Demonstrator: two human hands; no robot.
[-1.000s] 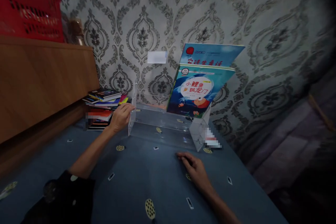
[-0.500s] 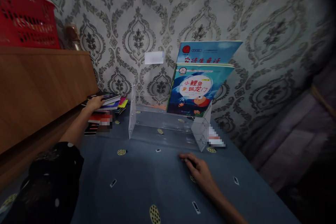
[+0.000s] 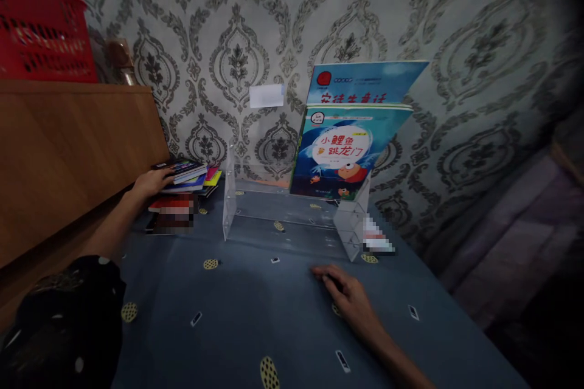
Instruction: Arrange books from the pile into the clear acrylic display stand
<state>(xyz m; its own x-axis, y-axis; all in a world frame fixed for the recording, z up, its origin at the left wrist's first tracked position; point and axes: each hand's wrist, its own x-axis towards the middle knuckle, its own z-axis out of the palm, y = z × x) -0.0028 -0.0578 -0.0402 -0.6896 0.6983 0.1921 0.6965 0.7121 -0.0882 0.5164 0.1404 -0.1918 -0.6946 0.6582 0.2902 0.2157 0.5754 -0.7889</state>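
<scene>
My left hand [image 3: 154,182] is at the near left edge of a pile of books [image 3: 191,182], its fingers stretched onto the upper ones. The fingertips are small and partly hidden against the dark covers. My right hand [image 3: 344,292] rests on the blue patterned tablecloth [image 3: 237,322], loosely curved with a gap between thumb and fingers, holding nothing. Beyond it stands a clear plastic book rack [image 3: 283,216]. On the rack's right side lean a picture book with a red fish [image 3: 340,155] and, behind it, a taller blue book [image 3: 360,82].
At the left a wooden cabinet [image 3: 77,152] carries a red basket [image 3: 45,30] and a small brown-topped jar [image 3: 122,61]. A white label [image 3: 267,96] is on the patterned wall. Right of the rack lies a blurred white item [image 3: 376,237]. Pale cloth [image 3: 511,231] hangs at the right.
My left hand has slid a little left and toward me over the books, to their edge. My right hand, the rack and its books stay in place. The view has shifted slightly.
</scene>
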